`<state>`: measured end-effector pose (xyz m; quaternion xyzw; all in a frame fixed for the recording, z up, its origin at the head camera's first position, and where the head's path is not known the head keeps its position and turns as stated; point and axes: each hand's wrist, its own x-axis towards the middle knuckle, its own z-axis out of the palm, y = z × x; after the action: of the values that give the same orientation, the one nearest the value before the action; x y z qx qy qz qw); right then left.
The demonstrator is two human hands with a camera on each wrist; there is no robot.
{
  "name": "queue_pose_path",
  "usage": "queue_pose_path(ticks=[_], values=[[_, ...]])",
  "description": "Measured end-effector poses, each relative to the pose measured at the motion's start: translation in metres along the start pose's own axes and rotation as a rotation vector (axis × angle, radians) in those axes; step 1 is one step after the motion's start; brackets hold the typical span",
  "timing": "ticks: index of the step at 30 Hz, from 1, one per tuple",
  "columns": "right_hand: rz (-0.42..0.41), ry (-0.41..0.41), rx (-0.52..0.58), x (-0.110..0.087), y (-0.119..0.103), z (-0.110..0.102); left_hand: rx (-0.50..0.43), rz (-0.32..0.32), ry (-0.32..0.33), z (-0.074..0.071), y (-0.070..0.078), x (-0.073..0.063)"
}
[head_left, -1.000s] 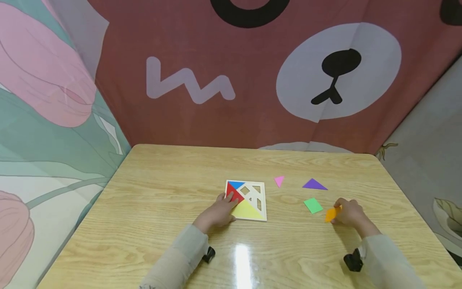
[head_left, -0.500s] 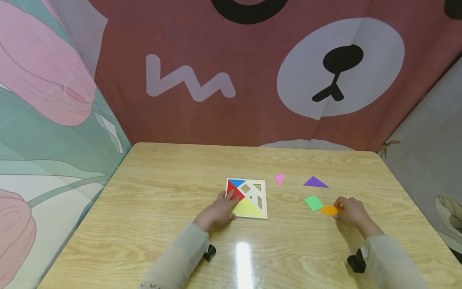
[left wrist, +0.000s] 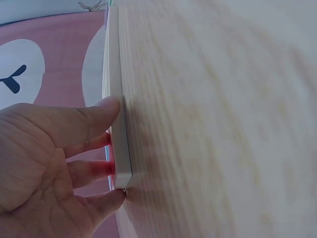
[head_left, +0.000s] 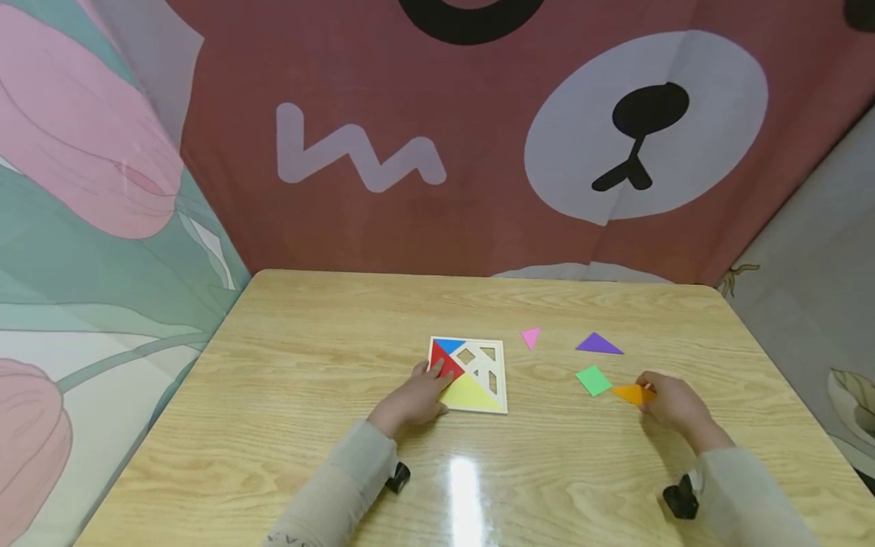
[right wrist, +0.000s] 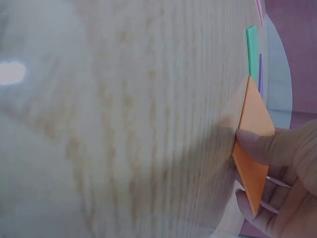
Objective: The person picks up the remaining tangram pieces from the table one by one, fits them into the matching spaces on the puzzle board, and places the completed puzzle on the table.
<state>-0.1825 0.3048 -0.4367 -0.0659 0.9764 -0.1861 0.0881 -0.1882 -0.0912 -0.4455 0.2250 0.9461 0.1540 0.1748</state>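
Observation:
A white square tangram tray (head_left: 504, 380) lies mid-table, with blue (head_left: 448, 346), red (head_left: 443, 355) and yellow (head_left: 472, 396) triangles in its left and near parts. Several cut-outs show bare at its right. My left hand (head_left: 413, 396) grips the tray's near left corner, thumb on the near edge (left wrist: 116, 134) and fingers over the red triangle. To the right, my right hand (head_left: 680, 405) pinches an orange parallelogram piece (right wrist: 255, 121), tilted up on the table. Its far tip points at the corner of a green square piece (head_left: 593, 381).
A purple triangle (head_left: 598, 345) lies beyond the green square. A small pink triangle (head_left: 531, 338) sits right of the tray. The wooden table (head_left: 328, 327) ends at a printed cloth (head_left: 383, 228) with a bear face. Black wrist cameras (head_left: 680, 497) hang under both sleeves.
My right hand has turned the orange piece so its tip swings left toward the green square, then drawn slightly right. My left hand stays on the tray.

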Motion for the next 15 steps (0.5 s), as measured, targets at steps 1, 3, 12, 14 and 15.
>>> queue_pose_path(ticks=[1,3,12,14,15], values=[[-0.002,0.004,-0.011,-0.0009,-0.0001,-0.0003,0.001,0.001,0.001,0.0002,0.0000,0.0000],[0.000,0.008,-0.027,-0.0024,-0.0001,-0.0005,-0.001,0.002,0.001,0.0006,-0.0001,0.0000],[0.000,0.032,0.068,-0.0063,-0.0061,-0.0033,-0.003,0.002,0.001,-0.0003,-0.0004,0.0003],[0.018,0.032,0.119,-0.0064,-0.0087,-0.0035,-0.004,0.006,0.004,-0.0011,-0.0001,-0.0001],[0.027,0.032,0.146,-0.0062,-0.0096,-0.0033,-0.005,0.005,0.004,-0.0014,0.0000,-0.0001]])
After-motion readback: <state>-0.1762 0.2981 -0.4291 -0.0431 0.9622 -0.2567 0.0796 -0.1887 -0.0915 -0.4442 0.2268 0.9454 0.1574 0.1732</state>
